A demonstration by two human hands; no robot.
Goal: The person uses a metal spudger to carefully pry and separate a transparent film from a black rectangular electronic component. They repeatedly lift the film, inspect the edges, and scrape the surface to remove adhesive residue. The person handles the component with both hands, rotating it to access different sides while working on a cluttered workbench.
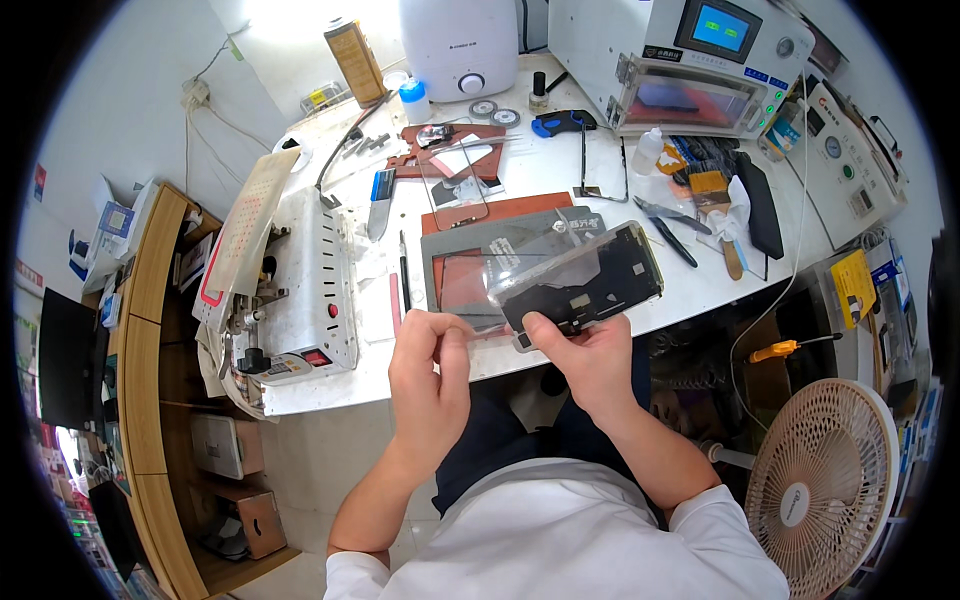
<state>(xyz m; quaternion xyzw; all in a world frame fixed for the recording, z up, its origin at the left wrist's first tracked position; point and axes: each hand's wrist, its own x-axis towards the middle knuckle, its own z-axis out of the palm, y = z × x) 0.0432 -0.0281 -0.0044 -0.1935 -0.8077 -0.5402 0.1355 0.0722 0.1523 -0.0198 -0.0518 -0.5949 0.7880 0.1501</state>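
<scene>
My right hand (592,365) grips a black phone-sized panel (600,280) by its lower left end, thumb on top, tilted above the front of the desk. At the panel's left, my left hand (432,385) has fingers curled and pinched at the lower corner of a thin transparent film (482,300). The film stretches toward the panel; whether it is attached there I cannot tell. Beneath both lie a grey mat (465,240) and reddish-brown pads (545,198).
A metal machine (310,280) stands left on the white desk (390,350); a boxy machine with a screen (590,65) at back right. Pliers (668,238), tweezers, a brown-handled scraper (731,255), a blade (383,200) and small bottles lie around. A fan (820,480) stands lower right.
</scene>
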